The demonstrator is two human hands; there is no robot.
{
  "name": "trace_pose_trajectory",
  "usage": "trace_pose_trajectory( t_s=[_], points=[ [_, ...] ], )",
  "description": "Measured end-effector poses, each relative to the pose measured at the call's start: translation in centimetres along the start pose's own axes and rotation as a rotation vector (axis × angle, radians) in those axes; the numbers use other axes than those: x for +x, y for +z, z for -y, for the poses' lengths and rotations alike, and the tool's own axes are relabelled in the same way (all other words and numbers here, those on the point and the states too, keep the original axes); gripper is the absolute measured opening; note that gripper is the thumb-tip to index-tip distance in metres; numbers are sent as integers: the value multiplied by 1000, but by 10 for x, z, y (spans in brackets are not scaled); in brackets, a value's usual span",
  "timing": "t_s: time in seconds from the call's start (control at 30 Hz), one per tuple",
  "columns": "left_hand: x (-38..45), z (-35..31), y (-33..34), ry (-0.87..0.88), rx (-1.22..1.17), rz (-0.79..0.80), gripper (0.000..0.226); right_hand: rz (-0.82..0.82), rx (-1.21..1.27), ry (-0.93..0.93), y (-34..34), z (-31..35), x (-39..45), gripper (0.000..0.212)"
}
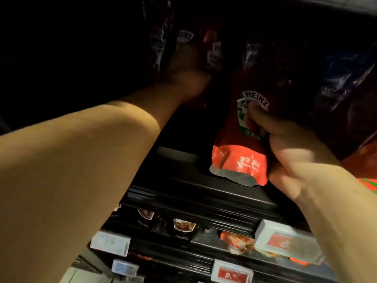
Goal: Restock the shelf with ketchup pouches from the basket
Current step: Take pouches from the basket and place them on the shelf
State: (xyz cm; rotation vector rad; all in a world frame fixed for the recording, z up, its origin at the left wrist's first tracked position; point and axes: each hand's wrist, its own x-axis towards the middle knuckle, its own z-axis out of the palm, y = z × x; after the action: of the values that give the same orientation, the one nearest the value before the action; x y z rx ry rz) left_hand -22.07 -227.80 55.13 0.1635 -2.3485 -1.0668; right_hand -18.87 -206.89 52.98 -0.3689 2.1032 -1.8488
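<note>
The right hand pinches a pouch upright near the shelf front edge. The left hand reaches deep among back pouches; its grip is too dark to tell. Released unsupported, the pouch could topple forward off the edge.

Single head view, wide-angle, close up. It looks forward and slightly down into a dark shelf, with both forearms reaching in from the bottom corners. Lower shelves with price tags fill the bottom edge.
</note>
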Motion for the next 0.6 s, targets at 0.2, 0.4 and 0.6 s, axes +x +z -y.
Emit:
trace_pose_trajectory(
  t_s=[0.2,0.4,0.6],
  points=[
    [-6,34,21,-1,-169,-31,86,-211,276,100,18,14,24,24],
    [3,40,20,-88,-20,34,93,-424,237,-83,42,27,74,41],
    [5,43,21,-123,33,4,109,-691,88,-413,60,28,108,39]
  ],
)
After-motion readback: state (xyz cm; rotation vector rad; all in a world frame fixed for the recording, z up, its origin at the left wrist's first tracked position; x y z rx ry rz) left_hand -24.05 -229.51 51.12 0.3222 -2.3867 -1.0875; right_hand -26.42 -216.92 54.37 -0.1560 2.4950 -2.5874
